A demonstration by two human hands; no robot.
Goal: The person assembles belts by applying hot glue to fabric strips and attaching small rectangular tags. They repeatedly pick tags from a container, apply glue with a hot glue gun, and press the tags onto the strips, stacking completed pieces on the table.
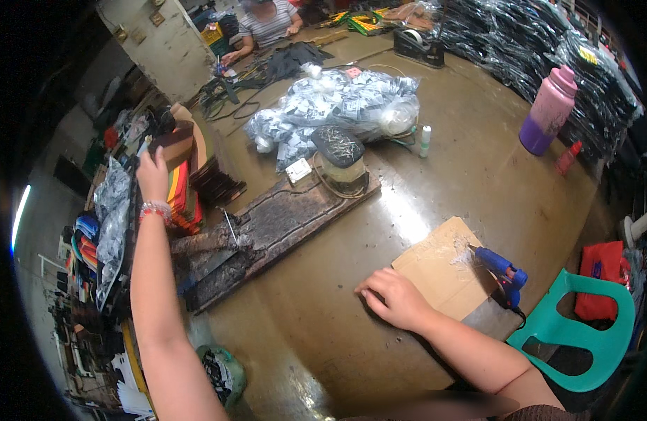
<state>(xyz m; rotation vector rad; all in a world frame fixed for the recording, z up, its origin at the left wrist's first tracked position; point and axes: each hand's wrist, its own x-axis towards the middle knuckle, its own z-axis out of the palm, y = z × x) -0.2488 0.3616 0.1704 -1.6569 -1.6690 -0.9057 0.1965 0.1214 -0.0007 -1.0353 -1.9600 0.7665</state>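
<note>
i can't tell my left hand's [154, 175] grip; my loosely curled right hand [394, 298], sweeping rightward, could knock the glue gun [496, 264] off the worktop's [492, 175] edge.

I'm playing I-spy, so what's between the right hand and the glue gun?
The cardboard lies between the right hand and the glue gun, in the head view.

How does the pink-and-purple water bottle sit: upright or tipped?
Upright: the water bottle rests on its purple base on the table, pink cap uppermost.
</note>
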